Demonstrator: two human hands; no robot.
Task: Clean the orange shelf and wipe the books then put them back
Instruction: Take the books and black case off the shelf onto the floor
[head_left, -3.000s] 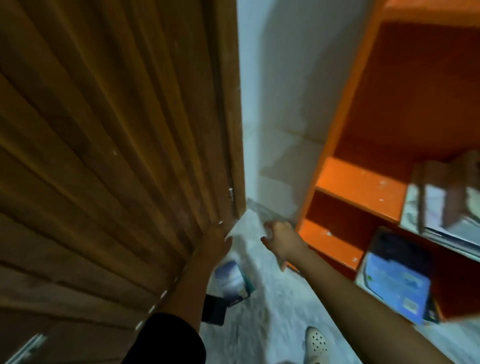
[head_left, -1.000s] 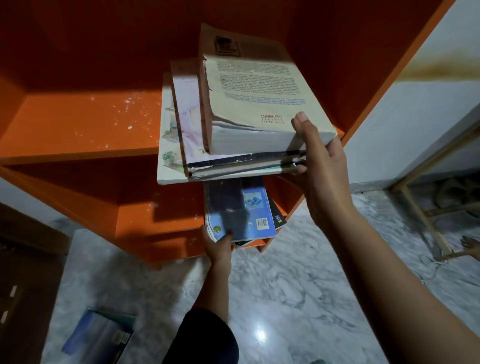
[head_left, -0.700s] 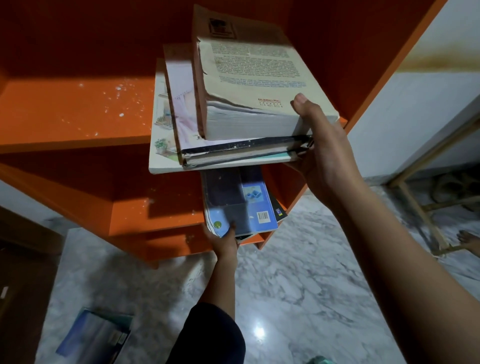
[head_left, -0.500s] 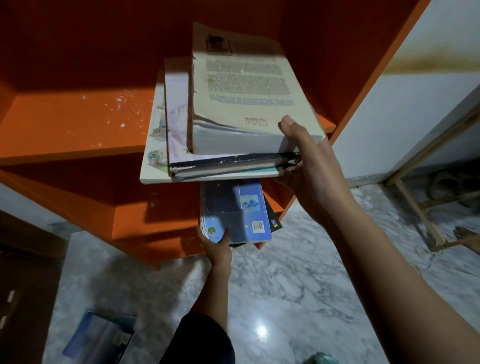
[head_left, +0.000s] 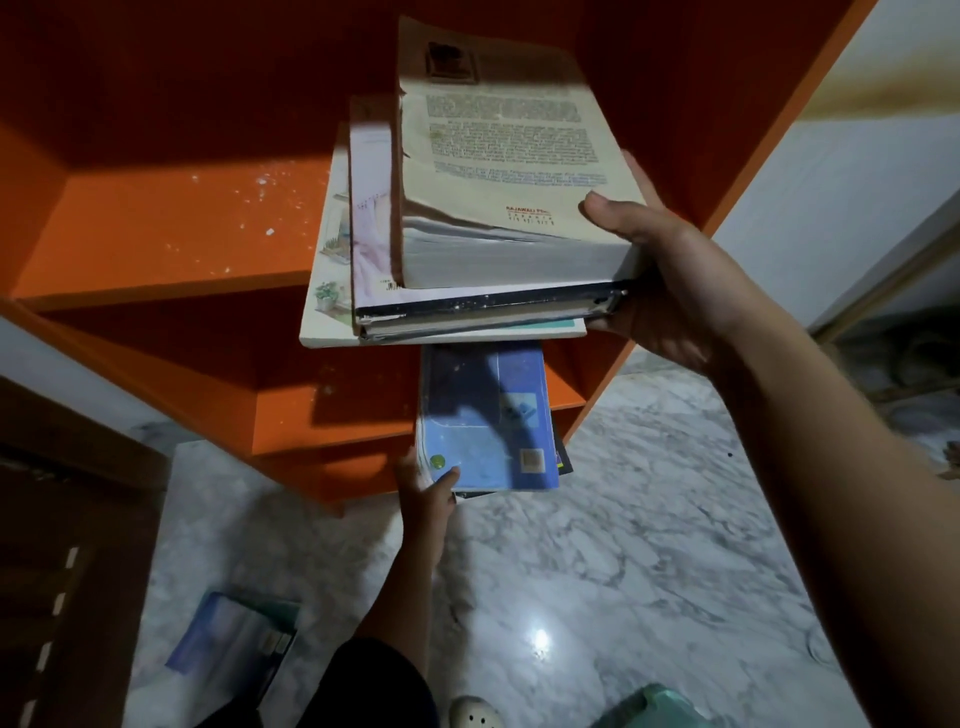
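Stack (head_left: 493, 234) overhanging front edge of shelf (head_left: 156, 239), right side clamped in right hand (head_left: 670, 291), thumb on top. Blue book (head_left: 485, 421) at lower board's front edge, near corner pinched by left hand (head_left: 426, 493). Best drawn out level, supported from beneath, to avoid slipping.

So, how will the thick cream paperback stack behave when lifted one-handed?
Probably heavy: the thick cream paperback tops several wider books. Likely to slide apart, since the edges are staggered and the right hand grips only one corner.
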